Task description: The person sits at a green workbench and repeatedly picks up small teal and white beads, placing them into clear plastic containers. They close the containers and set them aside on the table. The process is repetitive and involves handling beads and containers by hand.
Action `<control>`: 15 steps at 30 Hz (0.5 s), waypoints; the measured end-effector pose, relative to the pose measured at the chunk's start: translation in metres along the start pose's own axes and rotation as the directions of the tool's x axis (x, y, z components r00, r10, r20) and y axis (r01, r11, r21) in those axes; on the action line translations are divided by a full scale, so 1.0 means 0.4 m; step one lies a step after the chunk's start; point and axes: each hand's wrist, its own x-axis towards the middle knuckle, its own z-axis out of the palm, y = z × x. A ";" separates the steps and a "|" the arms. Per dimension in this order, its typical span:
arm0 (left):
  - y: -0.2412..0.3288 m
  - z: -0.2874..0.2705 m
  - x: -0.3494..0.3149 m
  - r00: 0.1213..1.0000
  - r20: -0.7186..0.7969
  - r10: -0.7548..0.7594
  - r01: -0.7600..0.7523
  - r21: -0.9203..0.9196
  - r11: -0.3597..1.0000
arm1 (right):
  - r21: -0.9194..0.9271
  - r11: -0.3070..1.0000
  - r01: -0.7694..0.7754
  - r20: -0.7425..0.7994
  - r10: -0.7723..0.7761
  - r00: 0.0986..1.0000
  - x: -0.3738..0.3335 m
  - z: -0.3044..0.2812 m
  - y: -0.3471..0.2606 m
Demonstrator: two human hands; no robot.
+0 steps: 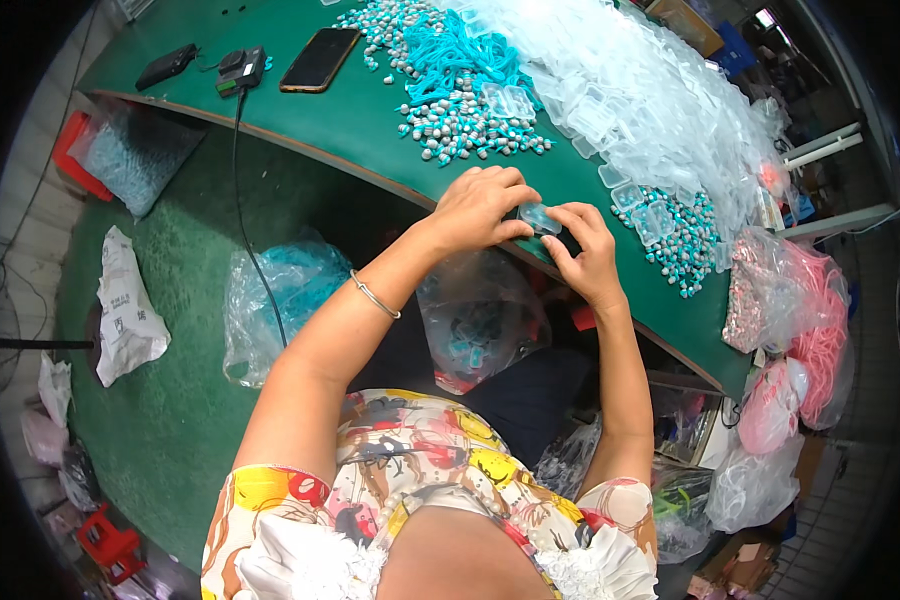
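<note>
Between my two hands, at the near edge of the green table (350, 130), is a small clear plastic case (540, 218) with something teal inside. My left hand (478, 207) pinches its left side between thumb and fingers. At the case's right side, my right hand (587, 252) closes thumb and fingertips on it. Just beyond my left hand lies a pile of small grey-and-teal plugs (450, 130), with a tangle of teal cords (460, 65) behind. Right of my right hand is a second heap of teal-and-grey plugs (685, 245), partly under a few clear cases (653, 222).
A large mound of clear plastic cases (640, 100) covers the table's far right. A phone (319, 60) and a small black device with a cable (240, 72) lie at the left. Below the edge hangs an open plastic bag (480, 310). Pink cords in bags (818, 330) sit at right.
</note>
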 end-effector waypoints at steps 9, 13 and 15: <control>0.000 0.005 0.000 1.000 -0.019 -0.004 0.004 0.023 1.000 | 0.002 1.000 0.000 -0.055 0.000 0.998 -0.004 0.016 0.007; 0.003 0.000 0.002 1.000 0.004 -0.028 0.027 0.024 0.999 | 0.029 1.000 -0.009 -0.090 0.011 0.996 -0.003 0.021 0.005; 0.003 0.001 0.001 0.999 0.009 -0.031 0.030 0.024 0.999 | 0.035 0.999 -0.021 -0.103 0.025 0.994 0.000 0.023 0.007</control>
